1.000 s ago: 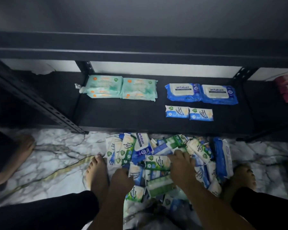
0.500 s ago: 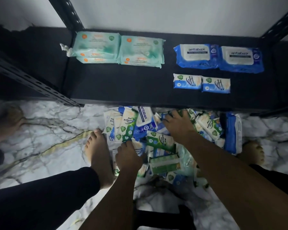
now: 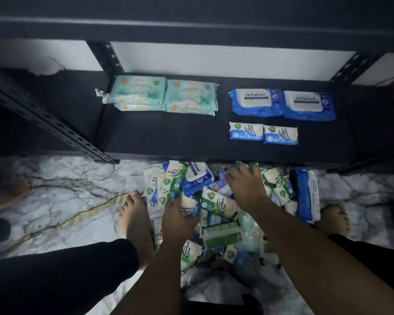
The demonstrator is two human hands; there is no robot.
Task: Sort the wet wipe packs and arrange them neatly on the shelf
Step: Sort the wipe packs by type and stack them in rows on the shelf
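Black shelf board [image 3: 168, 142]: mint-green packs [image 3: 166, 94] in two stacks side by side at 11 o'clock. Two big blue packs [image 3: 282, 103] at 1 o'clock, two small blue-white packs [image 3: 263, 133] just in front. Marble floor [image 3: 66, 189]: heap of loose packs [image 3: 218, 205] against the shelf edge.

I see a white marble floor [image 3: 55, 196] veined in grey and gold; a low black metal shelf [image 3: 168, 137] stands against a pale wall [image 3: 214, 57]; its perforated uprights [image 3: 107, 55] rise to an upper board [image 3: 191, 28] in shadow; the light is dim throughout.
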